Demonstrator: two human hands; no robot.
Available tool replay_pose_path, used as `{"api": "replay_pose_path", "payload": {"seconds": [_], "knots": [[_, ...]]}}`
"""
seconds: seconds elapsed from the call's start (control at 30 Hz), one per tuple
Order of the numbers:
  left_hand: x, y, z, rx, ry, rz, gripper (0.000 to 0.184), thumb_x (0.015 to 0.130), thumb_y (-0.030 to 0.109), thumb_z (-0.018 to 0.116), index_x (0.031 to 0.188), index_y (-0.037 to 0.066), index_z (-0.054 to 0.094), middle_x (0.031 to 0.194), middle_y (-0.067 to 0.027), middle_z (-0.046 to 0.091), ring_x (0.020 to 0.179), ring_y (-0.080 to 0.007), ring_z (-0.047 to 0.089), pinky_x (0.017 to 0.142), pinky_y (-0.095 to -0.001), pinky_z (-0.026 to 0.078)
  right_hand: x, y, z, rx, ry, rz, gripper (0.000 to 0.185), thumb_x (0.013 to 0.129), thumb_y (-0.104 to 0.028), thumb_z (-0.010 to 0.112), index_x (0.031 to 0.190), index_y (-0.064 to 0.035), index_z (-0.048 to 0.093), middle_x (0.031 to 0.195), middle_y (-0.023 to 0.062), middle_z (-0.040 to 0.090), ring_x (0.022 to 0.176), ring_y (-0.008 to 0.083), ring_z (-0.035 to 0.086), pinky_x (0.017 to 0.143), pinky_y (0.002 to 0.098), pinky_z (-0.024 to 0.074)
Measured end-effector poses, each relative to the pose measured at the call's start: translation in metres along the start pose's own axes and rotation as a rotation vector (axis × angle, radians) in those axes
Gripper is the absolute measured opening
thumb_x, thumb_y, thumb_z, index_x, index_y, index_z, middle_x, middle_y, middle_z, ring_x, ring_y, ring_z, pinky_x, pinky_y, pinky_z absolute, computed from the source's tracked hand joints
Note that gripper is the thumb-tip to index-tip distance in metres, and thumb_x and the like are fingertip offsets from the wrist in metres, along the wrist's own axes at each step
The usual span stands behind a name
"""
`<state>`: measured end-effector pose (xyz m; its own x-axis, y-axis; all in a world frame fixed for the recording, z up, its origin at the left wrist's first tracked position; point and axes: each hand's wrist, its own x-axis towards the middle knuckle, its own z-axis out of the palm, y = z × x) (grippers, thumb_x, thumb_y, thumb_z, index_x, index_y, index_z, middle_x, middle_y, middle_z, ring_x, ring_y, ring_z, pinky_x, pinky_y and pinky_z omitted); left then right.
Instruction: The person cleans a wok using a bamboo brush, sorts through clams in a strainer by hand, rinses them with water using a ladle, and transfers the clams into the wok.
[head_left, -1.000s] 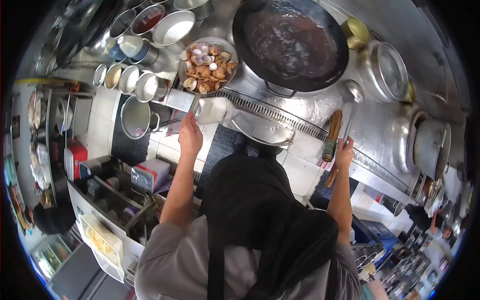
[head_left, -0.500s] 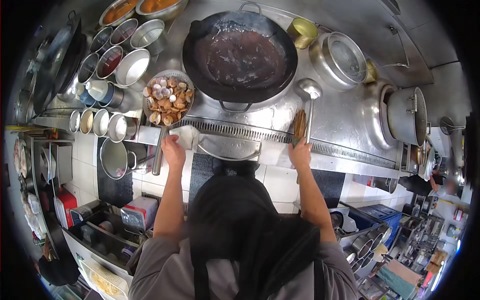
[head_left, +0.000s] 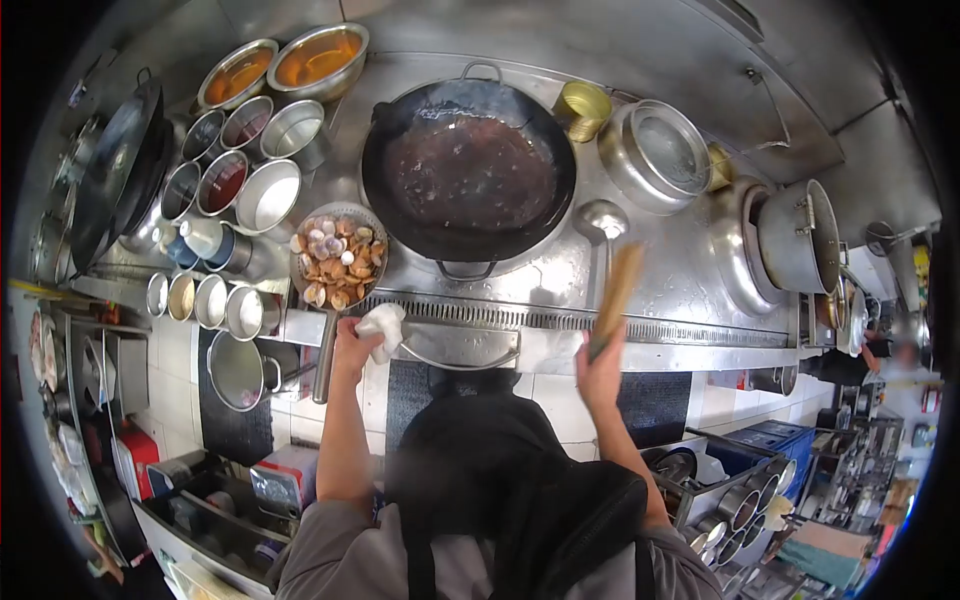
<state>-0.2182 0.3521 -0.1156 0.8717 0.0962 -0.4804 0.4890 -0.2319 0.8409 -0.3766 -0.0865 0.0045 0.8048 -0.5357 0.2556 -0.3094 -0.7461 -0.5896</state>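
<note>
Left hand (head_left: 352,352), fingers closed on a crumpled white cloth (head_left: 383,326), at the front edge of the bench (head_left: 655,275). The handle of a strainer (head_left: 343,212) filled with shells (head_left: 340,268) runs beside this hand; contact between them cannot be told. Right hand (head_left: 599,376), slightly blurred, gripping a wooden brush (head_left: 617,290) by its lower end, the brush tilted above the front edge. A ladle (head_left: 601,220) lies beyond the brush, near the right side of a wok (head_left: 378,210) holding dark liquid (head_left: 468,170), set back from the front edge.
</note>
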Motion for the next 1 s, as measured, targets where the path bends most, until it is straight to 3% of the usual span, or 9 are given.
{"api": "replay_pose_path", "payload": {"seconds": [0.07,0.27,0.43,0.53,0.8,0.83,0.87,0.93,1.0], "knots": [[-0.007,0.015,0.0,0.099,-0.001,0.013,0.072,0.068,0.006,0.085,0.129,0.001,0.047,0.115,-0.0125,0.063,0.103,-0.0238,0.063,0.091,-0.0373,0.053,-0.016,0.025,0.002,-0.216,-0.588,0.179,0.089,0.081,-0.018,0.073,0.156,-0.0034,0.027,0.124,0.0351,0.061,0.112,0.0509,0.062,0.097,0.0515,0.0502],[-0.01,0.024,-0.015,-0.683,-0.279,-0.128,0.049,0.091,0.006,0.072,0.136,0.001,0.053,0.125,-0.0148,0.066,0.115,-0.0288,0.066,0.102,-0.0449,0.054,0.064,-0.043,-0.067,0.088,-0.256,0.331,0.079,0.085,-0.019,0.076,0.151,0.0012,0.036,0.112,0.0334,0.068,0.108,0.0453,0.068,0.093,0.0475,0.0531],[-0.044,0.046,-0.007,-1.06,-0.333,-0.078,0.049,0.098,0.019,0.062,0.141,-0.001,0.05,0.135,-0.0177,0.062,0.124,-0.0329,0.062,0.107,-0.0464,0.049,0.028,-0.034,-0.037,-0.062,0.279,-0.132,0.077,0.092,-0.013,0.066,0.157,-0.0014,0.026,0.142,0.0345,0.049,0.128,0.0441,0.055,0.106,0.0465,0.0452],[-0.047,0.055,0.001,-1.175,-0.391,0.059,0.069,0.094,0.039,0.062,0.147,-0.002,0.045,0.141,-0.0199,0.058,0.13,-0.0357,0.057,0.112,-0.0478,0.045,-0.024,0.056,-0.004,-0.267,-0.597,0.196,0.089,0.087,-0.022,0.072,0.155,0.0047,0.022,0.139,0.0379,0.05,0.123,0.0519,0.055,0.102,0.0522,0.0472],[-0.067,0.135,0.016,-1.452,-0.73,0.095,0.089,0.084,0.05,0.073,0.153,0.006,0.038,0.143,-0.0195,0.055,0.136,-0.0553,0.043,0.113,-0.0733,0.03,-0.004,0.009,-0.014,-0.186,-0.087,-0.087,0.086,0.088,-0.021,0.075,0.158,-0.007,0.026,0.129,0.0346,0.055,0.107,0.0526,0.061,0.084,0.0545,0.0531],[-0.062,0.128,0.019,-1.447,-0.746,0.098,0.088,0.085,0.051,0.073,0.152,0.007,0.039,0.143,-0.0187,0.055,0.136,-0.056,0.042,0.112,-0.0738,0.031,-0.011,0.034,-0.009,-0.39,-0.554,0.175,0.094,0.087,-0.024,0.075,0.162,-0.0124,0.019,0.135,0.0342,0.052,0.106,0.0529,0.062,0.087,0.0545,0.0524],[-0.06,0.122,0.021,-1.375,-0.682,0.039,0.085,0.087,0.052,0.071,0.152,0.008,0.039,0.143,-0.0181,0.055,0.134,-0.0535,0.045,0.111,-0.0726,0.034,-0.018,0.076,0.003,-0.194,-0.484,-0.123,0.088,0.086,-0.028,0.076,0.158,-0.0113,0.03,0.132,0.0322,0.057,0.105,0.0511,0.064,0.091,0.0532,0.0522],[-0.056,0.109,0.022,-1.223,-0.547,-0.061,0.079,0.092,0.054,0.067,0.152,0.009,0.04,0.142,-0.0169,0.057,0.132,-0.0487,0.05,0.108,-0.0702,0.04,0.031,0.039,-0.016,-0.17,-0.615,0.312,0.078,0.084,-0.03,0.077,0.151,-0.007,0.043,0.126,0.0299,0.063,0.108,0.0479,0.065,0.093,0.0494,0.0529],[-0.058,0.097,0.031,-1.121,-0.378,-0.145,0.07,0.099,0.061,0.052,0.15,0.013,0.043,0.139,-0.0125,0.059,0.125,-0.0314,0.06,0.101,-0.059,0.052,0.07,0.0,-0.034,-0.027,-0.389,0.176,0.064,0.088,-0.024,0.077,0.141,0.0015,0.052,0.121,0.0273,0.068,0.112,0.0398,0.068,0.094,0.0442,0.0528]]}}
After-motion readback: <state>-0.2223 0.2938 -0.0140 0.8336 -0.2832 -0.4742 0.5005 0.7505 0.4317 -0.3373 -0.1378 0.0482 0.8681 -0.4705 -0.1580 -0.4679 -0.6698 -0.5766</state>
